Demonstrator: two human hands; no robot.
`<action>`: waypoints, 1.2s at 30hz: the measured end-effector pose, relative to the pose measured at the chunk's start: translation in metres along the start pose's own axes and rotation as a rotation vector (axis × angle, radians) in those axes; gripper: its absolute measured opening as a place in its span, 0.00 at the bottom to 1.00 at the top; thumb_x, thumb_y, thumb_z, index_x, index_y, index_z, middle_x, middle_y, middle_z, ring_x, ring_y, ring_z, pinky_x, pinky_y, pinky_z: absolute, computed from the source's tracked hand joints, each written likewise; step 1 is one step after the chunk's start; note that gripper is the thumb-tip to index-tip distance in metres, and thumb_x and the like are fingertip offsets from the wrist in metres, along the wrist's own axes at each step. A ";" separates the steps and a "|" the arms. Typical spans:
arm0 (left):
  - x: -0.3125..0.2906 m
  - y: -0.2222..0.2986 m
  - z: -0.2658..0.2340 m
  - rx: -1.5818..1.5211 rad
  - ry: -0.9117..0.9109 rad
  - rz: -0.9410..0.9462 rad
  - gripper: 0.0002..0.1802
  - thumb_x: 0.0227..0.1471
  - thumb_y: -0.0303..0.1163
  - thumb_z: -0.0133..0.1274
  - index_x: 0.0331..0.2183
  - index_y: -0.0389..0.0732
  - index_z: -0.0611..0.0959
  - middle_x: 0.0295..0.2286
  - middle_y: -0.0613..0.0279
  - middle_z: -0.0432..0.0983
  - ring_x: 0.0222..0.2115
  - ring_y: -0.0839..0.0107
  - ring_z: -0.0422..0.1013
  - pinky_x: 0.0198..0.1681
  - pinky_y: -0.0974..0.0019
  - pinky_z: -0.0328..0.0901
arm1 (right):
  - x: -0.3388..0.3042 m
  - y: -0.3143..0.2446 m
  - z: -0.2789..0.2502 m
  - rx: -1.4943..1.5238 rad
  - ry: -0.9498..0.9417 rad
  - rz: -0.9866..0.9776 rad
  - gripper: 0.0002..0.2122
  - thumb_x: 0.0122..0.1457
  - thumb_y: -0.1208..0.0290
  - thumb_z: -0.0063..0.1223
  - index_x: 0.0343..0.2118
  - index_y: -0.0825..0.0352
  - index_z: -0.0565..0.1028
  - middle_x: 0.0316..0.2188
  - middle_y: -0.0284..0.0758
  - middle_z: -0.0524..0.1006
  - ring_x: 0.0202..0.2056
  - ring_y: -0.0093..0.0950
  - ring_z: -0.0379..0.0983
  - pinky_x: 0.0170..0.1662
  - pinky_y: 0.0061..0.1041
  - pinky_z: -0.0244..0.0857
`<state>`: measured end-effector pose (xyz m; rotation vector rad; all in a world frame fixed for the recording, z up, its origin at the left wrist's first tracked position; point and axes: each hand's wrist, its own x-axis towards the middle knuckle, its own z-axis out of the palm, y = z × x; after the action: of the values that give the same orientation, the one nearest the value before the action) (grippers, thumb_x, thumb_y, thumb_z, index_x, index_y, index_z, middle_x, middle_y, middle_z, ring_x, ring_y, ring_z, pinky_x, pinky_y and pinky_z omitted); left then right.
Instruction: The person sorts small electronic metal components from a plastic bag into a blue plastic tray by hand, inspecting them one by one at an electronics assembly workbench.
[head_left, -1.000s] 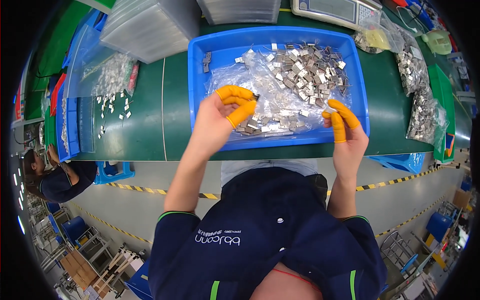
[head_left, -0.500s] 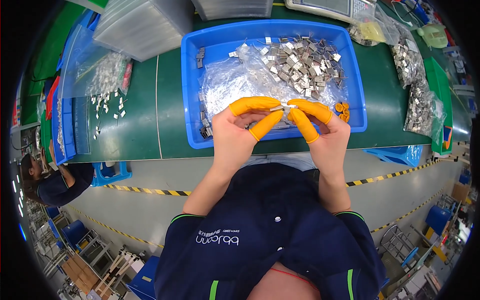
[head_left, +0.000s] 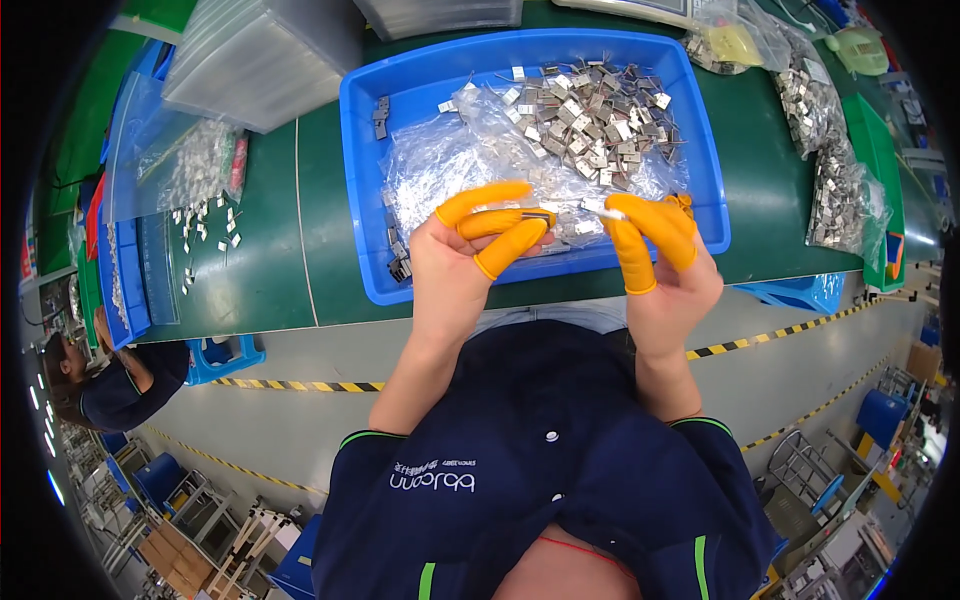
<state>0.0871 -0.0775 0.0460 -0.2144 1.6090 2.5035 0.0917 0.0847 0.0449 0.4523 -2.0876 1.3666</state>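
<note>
Yellow finger cots cover the fingertips of both my hands, which are raised over the near side of a blue tray (head_left: 356,190). My left hand (head_left: 462,252) is closed, pinching a small dark metal-edged piece (head_left: 538,216) between thumb and a finger, while its index finger stretches out above. A little way off, my right hand (head_left: 668,262) pinches a small white piece (head_left: 594,206) whose tip points left. The two pieces are apart. Behind them in the tray lie a heap of small silvery metal parts (head_left: 590,115) with thin wires and a crumpled clear plastic bag (head_left: 425,165).
On the green table (head_left: 265,265), small white parts (head_left: 208,222) lie loose at left beside a clear bag. Clear plastic bins (head_left: 265,60) stand at the back left. Bags of metal parts (head_left: 840,205) and a green bin (head_left: 870,150) are at right. A co-worker (head_left: 120,375) sits far left.
My hands have moved apart; they were fingertip to fingertip around the small pieces. Now each holds a separate piece, the right hand having shifted right. The whole view has shifted slightly.
</note>
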 end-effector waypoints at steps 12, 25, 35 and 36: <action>0.002 -0.007 -0.007 -0.115 0.007 -0.033 0.12 0.44 0.19 0.53 0.35 0.27 0.77 0.31 0.50 0.75 0.29 0.66 0.74 0.34 0.70 0.70 | -0.003 0.000 0.004 0.749 -0.180 0.825 0.09 0.48 0.82 0.55 0.34 0.75 0.74 0.31 0.36 0.76 0.32 0.21 0.72 0.38 0.18 0.66; 0.001 -0.007 -0.009 -0.035 -0.020 -0.008 0.13 0.42 0.19 0.55 0.35 0.28 0.77 0.31 0.52 0.75 0.31 0.70 0.73 0.36 0.70 0.69 | -0.009 0.006 0.005 0.476 -0.258 0.596 0.09 0.44 0.81 0.59 0.31 0.73 0.75 0.28 0.35 0.75 0.31 0.23 0.71 0.39 0.21 0.64; 0.006 0.005 -0.007 -0.230 -0.343 -0.403 0.35 0.40 0.20 0.56 0.51 0.36 0.62 0.26 0.56 0.75 0.25 0.76 0.71 0.31 0.76 0.66 | 0.012 0.003 -0.006 0.763 -0.527 0.507 0.17 0.41 0.79 0.61 0.37 0.69 0.74 0.34 0.33 0.70 0.37 0.25 0.65 0.42 0.24 0.59; 0.005 0.002 -0.007 -0.320 -0.378 -0.443 0.34 0.40 0.21 0.56 0.51 0.36 0.63 0.26 0.57 0.75 0.24 0.76 0.70 0.31 0.76 0.66 | 0.015 0.003 -0.008 0.669 -0.576 0.397 0.16 0.41 0.79 0.60 0.37 0.68 0.74 0.33 0.33 0.70 0.36 0.26 0.65 0.42 0.25 0.59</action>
<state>0.0824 -0.0844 0.0444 -0.1083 0.8995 2.2625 0.0813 0.0939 0.0546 0.8062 -2.1769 2.4218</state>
